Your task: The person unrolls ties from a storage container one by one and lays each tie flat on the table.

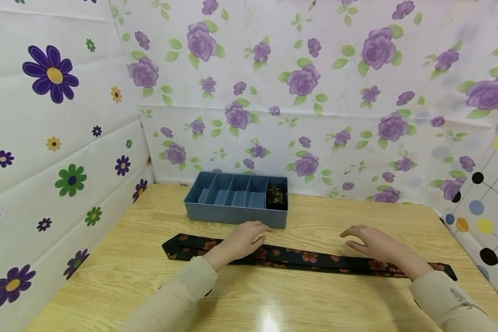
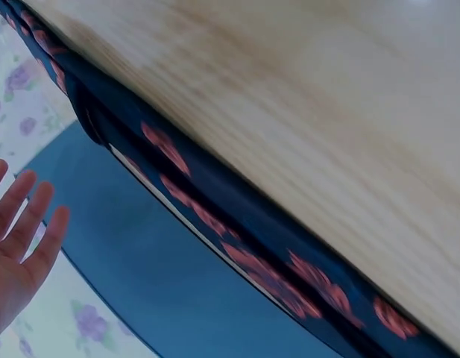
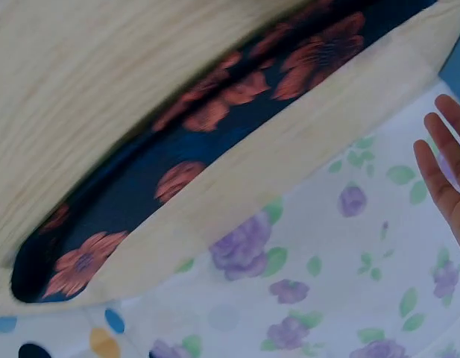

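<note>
A dark navy necktie (image 1: 311,259) with reddish-orange flowers lies stretched sideways across the wooden table, folded along its length. My left hand (image 1: 242,240) hovers above its left half, with relaxed fingers and nothing held. Over the right half, my right hand (image 1: 373,242) hangs in the air, its fingers loosely bent and empty. In the left wrist view, the left hand's spread fingers (image 2: 21,231) show beside the necktie (image 2: 215,216). The right wrist view shows the necktie's end (image 3: 80,261) and the right hand's fingers (image 3: 442,164) apart from it.
Behind the necktie stands a blue divided box (image 1: 236,213) with several compartments. Its rightmost compartment holds a dark rolled item (image 1: 276,197) with light markings. Flowered sheeting (image 1: 315,92) covers the back wall, and other patterned sheets line both sides of the table (image 1: 120,258).
</note>
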`<state>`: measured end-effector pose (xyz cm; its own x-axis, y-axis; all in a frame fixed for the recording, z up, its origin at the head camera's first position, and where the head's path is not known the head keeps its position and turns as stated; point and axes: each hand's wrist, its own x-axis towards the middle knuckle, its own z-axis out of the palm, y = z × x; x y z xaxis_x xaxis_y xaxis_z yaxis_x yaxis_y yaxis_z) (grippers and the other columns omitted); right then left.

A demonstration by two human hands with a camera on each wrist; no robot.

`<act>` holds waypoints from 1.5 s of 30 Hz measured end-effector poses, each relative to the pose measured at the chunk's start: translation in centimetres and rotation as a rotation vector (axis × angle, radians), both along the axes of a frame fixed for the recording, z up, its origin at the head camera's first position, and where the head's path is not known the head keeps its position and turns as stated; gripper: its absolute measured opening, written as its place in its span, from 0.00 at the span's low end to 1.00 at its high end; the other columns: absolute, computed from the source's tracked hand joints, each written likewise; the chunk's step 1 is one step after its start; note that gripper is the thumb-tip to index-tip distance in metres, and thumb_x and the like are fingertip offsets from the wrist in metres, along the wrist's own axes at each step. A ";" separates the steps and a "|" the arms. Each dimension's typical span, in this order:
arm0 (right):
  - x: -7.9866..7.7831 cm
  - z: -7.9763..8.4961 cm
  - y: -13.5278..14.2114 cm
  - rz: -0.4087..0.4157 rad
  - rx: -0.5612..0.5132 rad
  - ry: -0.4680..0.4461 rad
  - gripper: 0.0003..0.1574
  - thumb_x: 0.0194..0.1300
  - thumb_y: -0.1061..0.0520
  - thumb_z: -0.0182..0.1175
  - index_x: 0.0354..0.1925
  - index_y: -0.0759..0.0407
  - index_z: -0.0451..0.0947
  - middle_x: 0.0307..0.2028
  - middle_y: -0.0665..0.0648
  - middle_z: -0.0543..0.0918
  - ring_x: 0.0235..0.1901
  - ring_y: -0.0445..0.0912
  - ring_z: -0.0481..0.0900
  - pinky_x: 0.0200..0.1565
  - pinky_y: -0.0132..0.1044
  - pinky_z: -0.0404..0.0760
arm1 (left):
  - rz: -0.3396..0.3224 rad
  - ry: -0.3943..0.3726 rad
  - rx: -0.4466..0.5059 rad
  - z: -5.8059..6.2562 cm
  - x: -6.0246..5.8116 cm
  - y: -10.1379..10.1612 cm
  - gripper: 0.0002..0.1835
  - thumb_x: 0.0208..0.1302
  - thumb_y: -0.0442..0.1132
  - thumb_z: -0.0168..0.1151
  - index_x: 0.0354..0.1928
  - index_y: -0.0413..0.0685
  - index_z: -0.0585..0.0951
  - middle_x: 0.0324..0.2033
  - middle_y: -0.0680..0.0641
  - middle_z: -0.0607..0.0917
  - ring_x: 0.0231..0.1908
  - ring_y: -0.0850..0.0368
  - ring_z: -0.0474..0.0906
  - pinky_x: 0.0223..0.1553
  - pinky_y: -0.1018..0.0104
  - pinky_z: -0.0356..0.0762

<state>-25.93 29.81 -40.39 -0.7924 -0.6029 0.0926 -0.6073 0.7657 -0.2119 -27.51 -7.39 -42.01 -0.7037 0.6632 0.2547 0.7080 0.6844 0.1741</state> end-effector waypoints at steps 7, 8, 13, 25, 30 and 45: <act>-0.7 0.4 -2.2 -0.007 -0.200 -0.075 0.21 0.71 0.50 0.52 0.56 0.60 0.75 0.52 0.59 0.81 0.49 0.55 0.78 0.48 0.55 0.78 | 0.026 0.151 0.018 0.1 -0.9 -1.7 0.15 0.66 0.41 0.59 0.53 0.50 0.79 0.46 0.49 0.82 0.45 0.54 0.80 0.44 0.60 0.81; -0.8 0.2 -2.6 -0.004 -0.210 -0.066 0.21 0.71 0.50 0.52 0.56 0.60 0.75 0.51 0.59 0.81 0.49 0.54 0.78 0.48 0.54 0.79 | 0.029 0.171 0.012 0.2 -1.1 -1.9 0.15 0.66 0.41 0.59 0.54 0.50 0.79 0.46 0.49 0.82 0.45 0.53 0.79 0.44 0.60 0.81; -1.6 -0.4 -4.5 0.009 -0.240 -0.007 0.17 0.70 0.55 0.54 0.53 0.61 0.77 0.48 0.60 0.82 0.45 0.51 0.80 0.46 0.51 0.80 | 0.074 0.232 -0.007 0.4 -2.3 -3.0 0.18 0.65 0.42 0.60 0.56 0.50 0.77 0.48 0.47 0.81 0.49 0.51 0.77 0.49 0.58 0.79; -3.1 0.1 -8.2 -0.031 -0.320 0.002 0.13 0.68 0.60 0.55 0.50 0.60 0.78 0.43 0.57 0.83 0.40 0.48 0.81 0.43 0.47 0.82 | 0.166 0.141 0.032 1.0 -5.6 -4.0 0.23 0.69 0.45 0.54 0.63 0.47 0.71 0.58 0.42 0.74 0.60 0.45 0.70 0.59 0.47 0.70; -3.8 1.0 -9.4 -0.047 -0.321 0.041 0.12 0.68 0.60 0.55 0.49 0.61 0.78 0.43 0.58 0.84 0.40 0.49 0.81 0.43 0.46 0.82 | 0.219 0.123 0.019 1.2 -6.8 -4.1 0.24 0.71 0.48 0.51 0.65 0.48 0.69 0.61 0.41 0.71 0.62 0.44 0.66 0.61 0.45 0.67; -5.9 1.8 -12.2 -0.074 -0.414 0.086 0.13 0.68 0.61 0.55 0.49 0.64 0.78 0.43 0.62 0.83 0.41 0.52 0.81 0.44 0.48 0.82 | 0.298 -0.075 -0.003 -0.8 -8.3 -4.1 0.34 0.72 0.61 0.34 0.74 0.53 0.51 0.72 0.39 0.53 0.73 0.40 0.43 0.70 0.41 0.47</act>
